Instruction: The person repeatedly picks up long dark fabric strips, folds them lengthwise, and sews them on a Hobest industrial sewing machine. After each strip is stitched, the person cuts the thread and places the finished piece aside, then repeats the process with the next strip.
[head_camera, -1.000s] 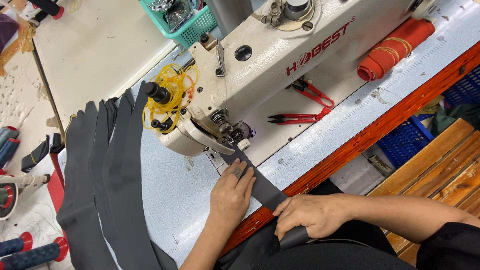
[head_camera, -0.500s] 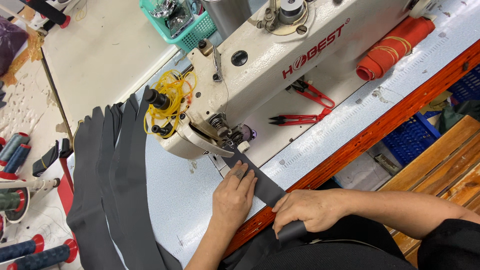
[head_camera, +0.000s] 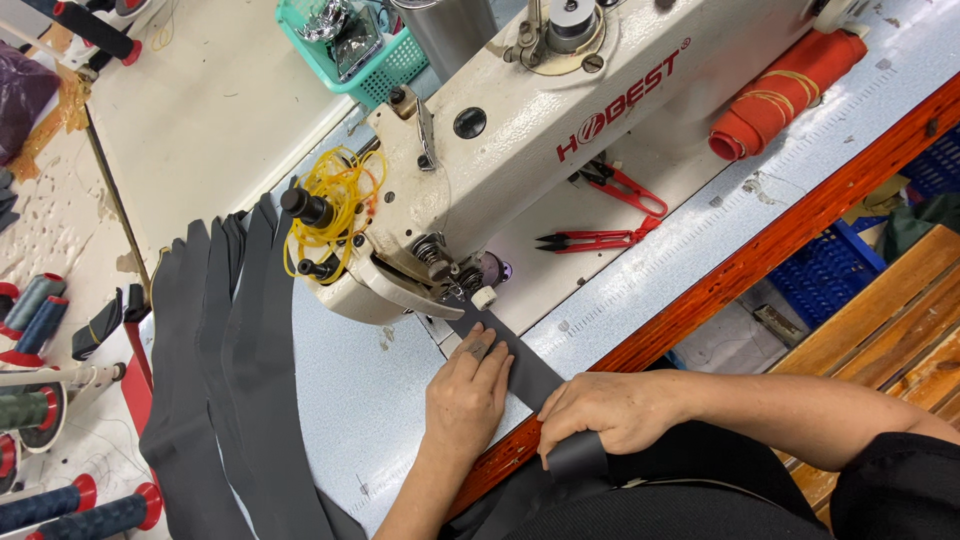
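Cream industrial sewing machine (head_camera: 560, 130) is looming at twelve o'clock; the dark flat fabric strap (head_camera: 515, 355) has been feeding slightly further under it. Left hand (head_camera: 465, 400) is still pressing flat, open; right hand (head_camera: 605, 410) probably pinching the strap at five o'clock.

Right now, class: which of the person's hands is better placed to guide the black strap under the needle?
Left. The left hand lies flat on the black strap, fingertips close to the needle area of the sewing machine. The right hand grips the strap farther back at the table edge.
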